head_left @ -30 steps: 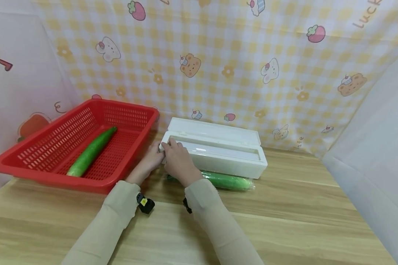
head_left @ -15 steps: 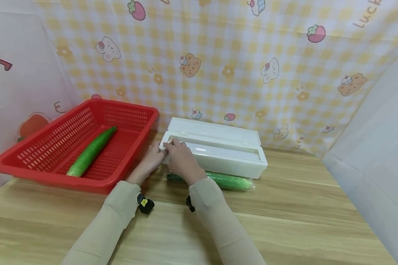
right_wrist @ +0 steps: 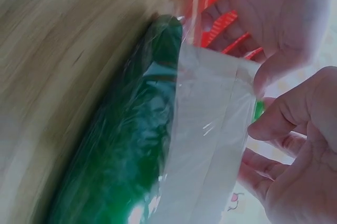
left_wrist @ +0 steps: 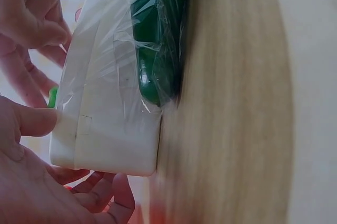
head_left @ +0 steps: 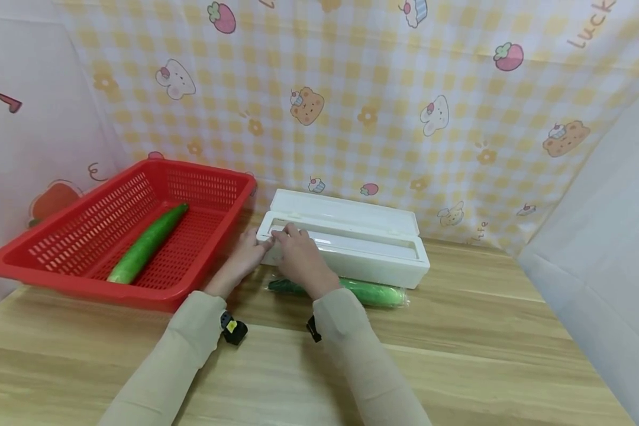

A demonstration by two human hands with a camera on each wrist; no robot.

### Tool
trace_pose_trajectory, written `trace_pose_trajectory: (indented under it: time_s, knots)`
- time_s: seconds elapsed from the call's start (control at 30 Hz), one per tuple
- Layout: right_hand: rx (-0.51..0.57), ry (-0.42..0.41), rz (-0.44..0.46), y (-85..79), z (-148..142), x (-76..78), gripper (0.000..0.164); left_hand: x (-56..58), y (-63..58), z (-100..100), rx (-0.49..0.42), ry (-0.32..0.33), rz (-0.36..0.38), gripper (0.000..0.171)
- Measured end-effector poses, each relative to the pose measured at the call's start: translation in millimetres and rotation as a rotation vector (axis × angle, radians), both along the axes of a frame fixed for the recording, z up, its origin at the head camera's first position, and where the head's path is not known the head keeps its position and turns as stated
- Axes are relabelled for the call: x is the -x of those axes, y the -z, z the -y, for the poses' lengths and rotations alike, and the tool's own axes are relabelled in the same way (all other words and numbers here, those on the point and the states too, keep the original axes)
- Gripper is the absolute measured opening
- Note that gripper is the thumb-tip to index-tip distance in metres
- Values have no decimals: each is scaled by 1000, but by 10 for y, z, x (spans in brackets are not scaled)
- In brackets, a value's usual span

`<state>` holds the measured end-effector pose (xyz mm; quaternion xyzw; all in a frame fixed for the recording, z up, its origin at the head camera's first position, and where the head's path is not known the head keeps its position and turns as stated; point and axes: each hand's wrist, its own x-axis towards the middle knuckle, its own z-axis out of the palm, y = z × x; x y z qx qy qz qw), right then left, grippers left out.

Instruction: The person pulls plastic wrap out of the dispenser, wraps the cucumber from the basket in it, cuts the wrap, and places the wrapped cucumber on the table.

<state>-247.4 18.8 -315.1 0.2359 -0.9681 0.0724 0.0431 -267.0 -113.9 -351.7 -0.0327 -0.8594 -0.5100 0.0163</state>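
Observation:
A white cling film dispenser (head_left: 373,267) stands lengthwise against the back, its lid raised. My left hand (head_left: 245,253) grips its left end, thumb on the upper front edge and fingers round the end. Right beside that thumb, my right hand (head_left: 302,260) bends over the same edge, thumb and fingers at a small green slider cutter (left_wrist: 52,98), which its fingers partly hide. Along the dispenser's foot lies a cucumber (head_left: 378,292) in clear film. A film sheet (right_wrist: 205,124) runs from it up the dispenser's front face.
To the left stands a red plastic basket (head_left: 213,251) with an unwrapped cucumber (head_left: 148,244) lying slantwise inside. Behind everything hangs a yellow checked cloth (head_left: 362,106), with pale cloth at both sides. The table (head_left: 474,349) is wood-grained.
My right hand has shifted a little to the right along the dispenser's front edge, showing more of the wrapped cucumber's dark end. My left hand keeps its hold at the left end.

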Motion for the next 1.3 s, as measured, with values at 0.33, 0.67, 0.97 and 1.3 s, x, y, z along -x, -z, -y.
trace_pose_trajectory:
  time_s: [0.33, 0.67, 0.97, 1.3]
  knots:
    - [35, 5, 0, 21, -117, -42, 57, -17, -13, -3, 11, 3, 41, 51]
    - [28, 10, -29, 35, -195, -84, 57, -12, -7, -11, 14, -4, 54, 52]
    - [33, 14, -92, 90, -294, -87, 54, -16, -10, -13, 31, -4, 67, 54]
    - [63, 31, -107, 130, -442, -102, 56, -24, -8, -15, 19, 12, 46, 53]
